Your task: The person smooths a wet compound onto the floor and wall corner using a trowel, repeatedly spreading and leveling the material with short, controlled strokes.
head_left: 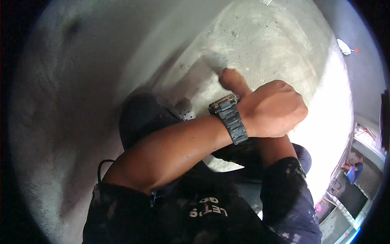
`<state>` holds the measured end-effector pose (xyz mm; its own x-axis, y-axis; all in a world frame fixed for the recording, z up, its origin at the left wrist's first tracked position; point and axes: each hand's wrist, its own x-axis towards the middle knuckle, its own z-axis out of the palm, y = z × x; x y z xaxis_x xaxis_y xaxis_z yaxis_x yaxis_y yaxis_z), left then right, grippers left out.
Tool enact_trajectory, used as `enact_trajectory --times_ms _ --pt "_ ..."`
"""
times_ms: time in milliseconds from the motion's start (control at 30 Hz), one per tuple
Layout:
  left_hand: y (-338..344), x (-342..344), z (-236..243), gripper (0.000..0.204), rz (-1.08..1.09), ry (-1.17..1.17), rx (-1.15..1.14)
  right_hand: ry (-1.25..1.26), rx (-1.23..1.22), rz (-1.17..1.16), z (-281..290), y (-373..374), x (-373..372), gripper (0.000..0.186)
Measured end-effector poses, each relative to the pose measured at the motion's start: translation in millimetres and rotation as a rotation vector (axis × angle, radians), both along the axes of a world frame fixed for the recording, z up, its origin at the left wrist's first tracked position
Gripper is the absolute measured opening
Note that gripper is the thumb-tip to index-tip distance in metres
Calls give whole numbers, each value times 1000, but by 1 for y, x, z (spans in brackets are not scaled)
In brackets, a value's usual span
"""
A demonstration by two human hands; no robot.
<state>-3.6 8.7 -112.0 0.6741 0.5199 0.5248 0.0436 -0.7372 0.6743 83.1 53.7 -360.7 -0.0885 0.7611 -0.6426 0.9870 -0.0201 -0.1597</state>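
Holding what looks like a flat grey tool in our right hand, folks: it's a blur just past those curled fingers, near the rough grey surface. Can't tell exactly how they pinch it. Our left hand is balled up, knuckles up, its wrist crossed over the right arm; can't see if anything's inside. Container-wise, a white roundish thing well right of our left fingers could be a dish, contents too small to tell.
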Motion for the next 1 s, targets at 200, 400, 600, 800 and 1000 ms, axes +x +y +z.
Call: enact_trajectory --times_ms 200,400,600,800,1000 --pt "-7 22 4 13 7 -52 14 -22 147 -221 -7 14 56 53" --pt "2 -2 -1 12 16 80 27 29 -17 -164 23 -22 -39 53" --pt "-9 10 -4 14 -5 -16 -5 -41 214 -184 -35 8 44 46" --pt "-1 -3 -5 16 20 78 10 46 30 -119 -5 -50 -69 48" --pt "-8 5 4 14 -27 42 14 64 75 -150 5 -12 5 55"
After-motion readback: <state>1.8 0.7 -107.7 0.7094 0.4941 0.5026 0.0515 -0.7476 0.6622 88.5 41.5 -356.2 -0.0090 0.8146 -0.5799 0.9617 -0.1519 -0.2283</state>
